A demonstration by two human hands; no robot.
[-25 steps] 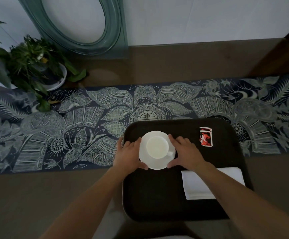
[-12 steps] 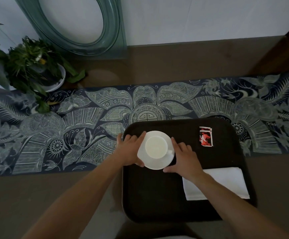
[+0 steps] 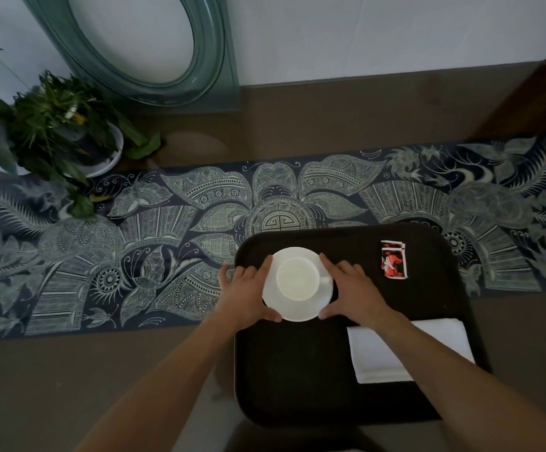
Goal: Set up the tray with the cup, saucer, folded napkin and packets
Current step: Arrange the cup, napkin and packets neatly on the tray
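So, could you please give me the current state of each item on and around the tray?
Cup: upright on the saucer, looks empty.
Saucer: flat on the tray, held at both sides.
Left hand: gripping the saucer's left rim.
Right hand: gripping the saucer's right rim.
Napkin: folded, partly under the right forearm.
Packets: lying flat, stacked.
Tray: resting on the table.

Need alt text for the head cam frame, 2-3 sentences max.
Two bare hands, left hand and right hand, grip the rim of a white saucer holding an empty white cup, at the far left of a dark tray. A red packet lies far right, a folded white napkin near right.
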